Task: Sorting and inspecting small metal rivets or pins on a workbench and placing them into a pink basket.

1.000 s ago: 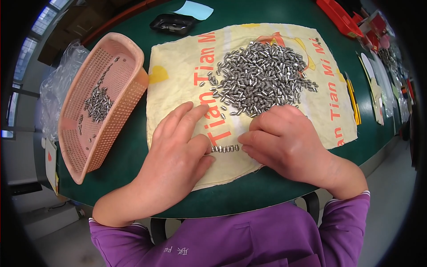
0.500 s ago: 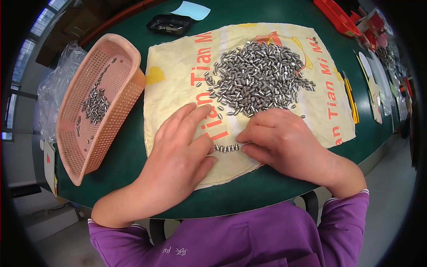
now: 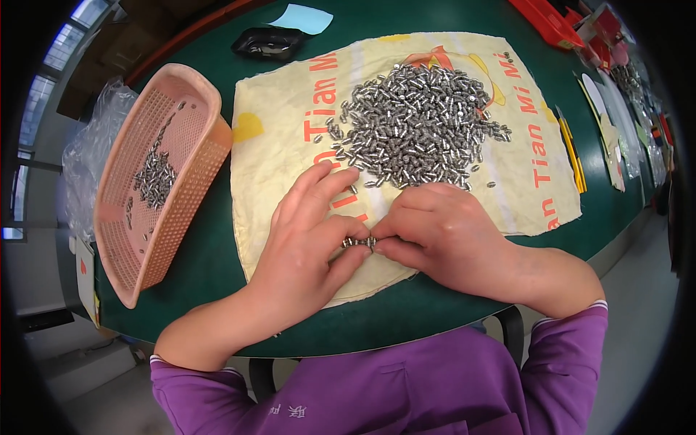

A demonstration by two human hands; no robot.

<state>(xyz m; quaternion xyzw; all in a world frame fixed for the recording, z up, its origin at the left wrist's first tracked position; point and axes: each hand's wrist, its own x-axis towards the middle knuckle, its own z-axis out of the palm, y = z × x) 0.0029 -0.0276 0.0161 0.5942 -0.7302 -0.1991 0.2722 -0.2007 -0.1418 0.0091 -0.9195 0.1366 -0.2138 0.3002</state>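
A short row of small, shiny, barrel-shaped metal parts [image 3: 359, 242] is pinched from both ends near the front of a cream cloth [image 3: 272, 174]. My left hand [image 3: 308, 235] has its thumb and index finger at the row's left end, with the other fingers stretched forward. At the right end, the thumb and fingertips of my right hand [image 3: 446, 235] press together; part of the row is hidden by the fingers. Just beyond both hands lies a large heap of the same metal parts [image 3: 417, 123], with a few strays around its edge.
A pink perforated basket [image 3: 185, 185] holding more parts stands at left, beside a clear plastic bag [image 3: 87, 156]. Toward the back are a black tray [image 3: 268, 45] and a light blue sheet [image 3: 303, 19]. Yellow tools [image 3: 571, 152] and a red tray [image 3: 547, 23] are at right.
My hands have come closer together, the right one moving left. The row, which lay on the cloth between them, is now gripped between the fingertips of both.
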